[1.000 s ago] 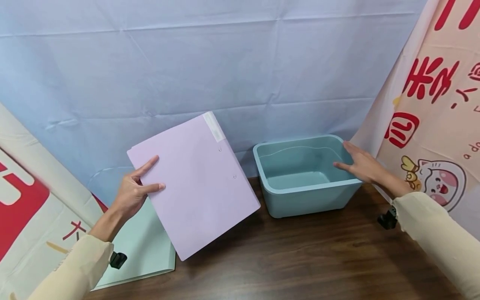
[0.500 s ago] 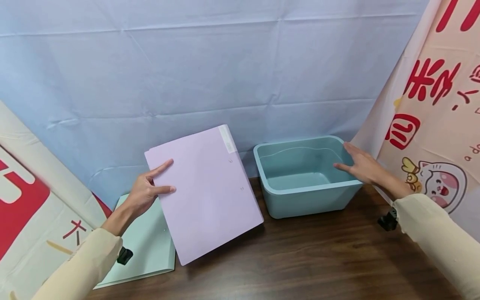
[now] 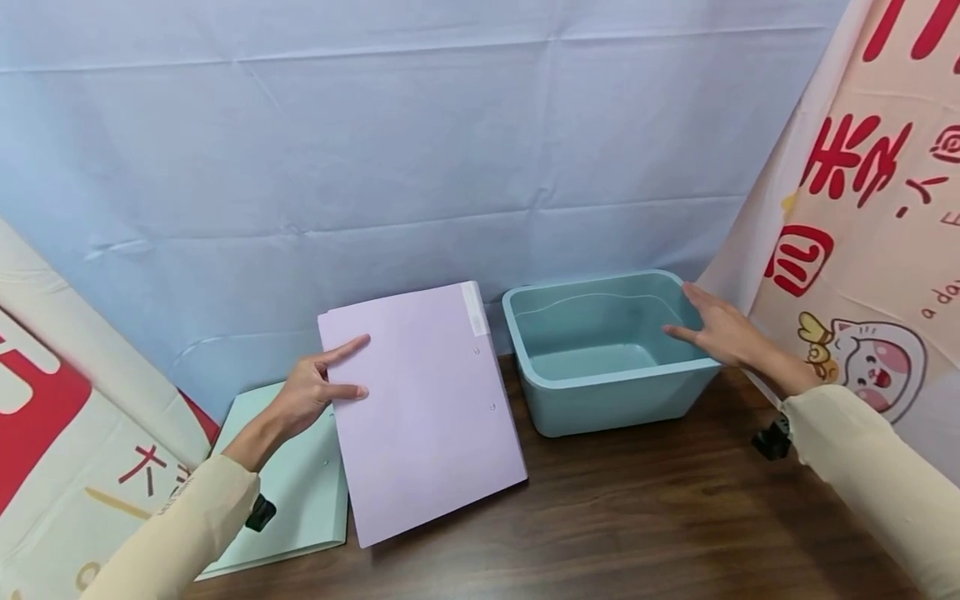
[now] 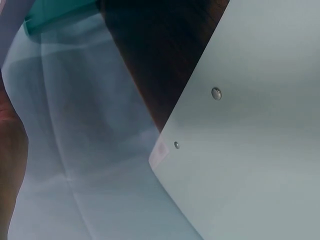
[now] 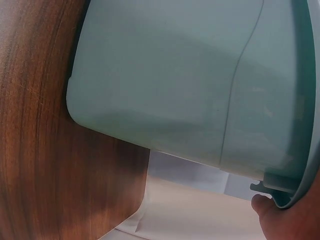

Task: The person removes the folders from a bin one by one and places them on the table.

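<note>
A lilac file folder (image 3: 423,425) with a white label and two rivets stands tilted near the middle in the head view. My left hand (image 3: 303,396) grips its left edge, thumb and forefinger on the front; the other fingers are hidden behind it. To the right, a blue-green plastic bin (image 3: 622,400) sits on the table. My right hand (image 3: 723,333) holds the bin's right rim, thumb over the inside; in the right wrist view a fingertip (image 5: 261,204) shows below the rim. Beneath my left forearm lies a pale green folder (image 4: 250,140).
The brown wooden table (image 3: 622,517) spreads in front of the bin. A light blue cloth (image 3: 420,150) hangs close behind everything. Printed cloths stand on both sides, the right one (image 3: 855,250) close to my right hand.
My left hand has moved right and down with the lilac folder, which now leans less and is closer to the bin. The right hand and bin have stayed put.
</note>
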{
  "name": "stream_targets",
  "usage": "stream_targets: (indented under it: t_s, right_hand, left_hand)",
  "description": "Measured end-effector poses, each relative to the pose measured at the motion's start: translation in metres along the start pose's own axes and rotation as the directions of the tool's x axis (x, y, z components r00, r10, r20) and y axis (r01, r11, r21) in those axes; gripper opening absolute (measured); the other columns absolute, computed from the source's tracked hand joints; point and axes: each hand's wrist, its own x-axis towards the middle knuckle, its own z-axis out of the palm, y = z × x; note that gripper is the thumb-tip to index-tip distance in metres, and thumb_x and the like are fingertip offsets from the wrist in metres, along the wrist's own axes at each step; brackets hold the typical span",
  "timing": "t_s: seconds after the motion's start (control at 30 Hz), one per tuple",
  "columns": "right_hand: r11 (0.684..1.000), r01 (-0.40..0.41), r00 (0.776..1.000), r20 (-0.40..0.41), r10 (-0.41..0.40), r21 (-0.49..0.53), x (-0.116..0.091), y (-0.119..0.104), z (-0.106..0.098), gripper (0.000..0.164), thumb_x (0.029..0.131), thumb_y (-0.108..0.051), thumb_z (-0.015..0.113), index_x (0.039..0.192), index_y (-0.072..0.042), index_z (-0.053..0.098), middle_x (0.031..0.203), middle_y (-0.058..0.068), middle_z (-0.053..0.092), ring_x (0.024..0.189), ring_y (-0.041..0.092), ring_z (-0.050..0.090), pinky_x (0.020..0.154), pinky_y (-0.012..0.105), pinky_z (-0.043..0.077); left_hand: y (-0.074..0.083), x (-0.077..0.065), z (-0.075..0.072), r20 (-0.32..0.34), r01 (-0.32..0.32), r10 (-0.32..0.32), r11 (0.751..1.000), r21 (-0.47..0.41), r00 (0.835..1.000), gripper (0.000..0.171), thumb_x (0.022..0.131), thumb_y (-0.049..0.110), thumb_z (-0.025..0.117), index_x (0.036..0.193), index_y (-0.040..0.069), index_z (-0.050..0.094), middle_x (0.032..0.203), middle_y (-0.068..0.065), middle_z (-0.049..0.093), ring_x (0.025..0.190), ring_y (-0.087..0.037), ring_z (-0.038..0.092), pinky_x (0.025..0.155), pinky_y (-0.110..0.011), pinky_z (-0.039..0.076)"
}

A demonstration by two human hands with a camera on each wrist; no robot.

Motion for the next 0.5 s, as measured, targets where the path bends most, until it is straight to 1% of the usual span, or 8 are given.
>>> stream_targets:
  t_s: [0.07, 0.17, 0.23, 0.3, 0.37, 0.43, 0.5]
  right_hand:
    - [1.0, 0.008, 1.0, -0.005, -0.008, -0.003, 0.001, -0.001, 0.0, 0.101, 0.104, -0.045, 0.066, 0.167, 0.007, 0.005, 0.17, 0.037, 0.014, 0.154, 0.058, 0.019, 0.118, 0.076, 0.023]
    - [1.0, 0.009, 1.0, -0.009, -0.009, -0.005, 0.001, -0.001, 0.001, 0.101, 0.104, -0.045, 0.066, 0.166, 0.007, 0.006, 0.169, 0.037, 0.015, 0.153, 0.058, 0.02, 0.118, 0.076, 0.023]
    - [1.0, 0.007, 1.0, -0.012, -0.007, -0.006, 0.0, -0.002, 0.001, 0.101, 0.104, -0.045, 0.067, 0.166, 0.008, 0.008, 0.169, 0.037, 0.016, 0.153, 0.059, 0.02, 0.118, 0.076, 0.023]
    - [1.0, 0.005, 1.0, -0.013, -0.005, -0.01, 0.0, -0.002, 0.001, 0.101, 0.104, -0.045, 0.067, 0.166, 0.008, 0.008, 0.169, 0.037, 0.016, 0.153, 0.059, 0.021, 0.118, 0.076, 0.023]
    - [1.0, 0.005, 1.0, -0.01, -0.005, -0.012, 0.001, -0.003, 0.001, 0.101, 0.104, -0.045, 0.066, 0.166, 0.008, 0.008, 0.169, 0.037, 0.016, 0.153, 0.059, 0.02, 0.118, 0.076, 0.023]
    - [1.0, 0.004, 1.0, -0.006, -0.004, -0.013, 0.001, -0.003, 0.001, 0.101, 0.104, -0.046, 0.066, 0.166, 0.008, 0.007, 0.169, 0.038, 0.015, 0.153, 0.059, 0.02, 0.118, 0.076, 0.022]
    - [1.0, -0.001, 1.0, 0.0, 0.001, -0.014, 0.001, -0.003, 0.002, 0.101, 0.104, -0.046, 0.065, 0.166, 0.008, 0.007, 0.169, 0.037, 0.015, 0.153, 0.059, 0.019, 0.118, 0.076, 0.022]
  left_hand:
    - [-0.002, 0.001, 0.001, 0.005, 0.005, -0.005, 1.0, 0.003, 1.0, 0.09, 0.082, -0.004, 0.086, 0.16, 0.02, 0.05, 0.169, -0.004, 0.039, 0.134, -0.014, 0.056, 0.097, -0.029, 0.059]
    - [-0.006, 0.003, 0.003, 0.02, 0.011, -0.011, 1.0, -0.007, 1.0, 0.089, 0.082, -0.004, 0.086, 0.16, 0.02, 0.051, 0.17, -0.001, 0.039, 0.138, -0.02, 0.053, 0.098, -0.028, 0.058]
    - [-0.008, 0.005, 0.004, 0.027, 0.016, -0.016, 1.0, -0.014, 1.0, 0.088, 0.081, -0.004, 0.086, 0.159, 0.019, 0.051, 0.17, 0.001, 0.039, 0.143, -0.024, 0.049, 0.099, -0.027, 0.057]
    - [-0.012, 0.007, 0.004, 0.04, 0.025, -0.024, 1.0, -0.013, 0.999, 0.088, 0.082, -0.004, 0.086, 0.159, 0.019, 0.051, 0.17, 0.002, 0.038, 0.15, -0.025, 0.041, 0.105, -0.029, 0.054]
    - [-0.016, 0.009, 0.005, 0.054, 0.029, -0.029, 1.0, 0.007, 0.998, 0.087, 0.083, -0.002, 0.086, 0.16, 0.019, 0.05, 0.17, 0.003, 0.038, 0.157, -0.025, 0.03, 0.115, -0.035, 0.046]
    - [-0.021, 0.012, 0.005, 0.064, 0.031, -0.033, 0.999, 0.034, 0.997, 0.086, 0.085, 0.0, 0.085, 0.16, 0.018, 0.049, 0.17, 0.003, 0.038, 0.161, -0.023, 0.02, 0.125, -0.043, 0.032]
    - [-0.026, 0.015, 0.006, 0.07, 0.035, -0.039, 0.998, 0.06, 0.997, 0.084, 0.086, 0.002, 0.085, 0.161, 0.018, 0.049, 0.17, 0.002, 0.038, 0.163, -0.023, 0.013, 0.129, -0.052, 0.02]
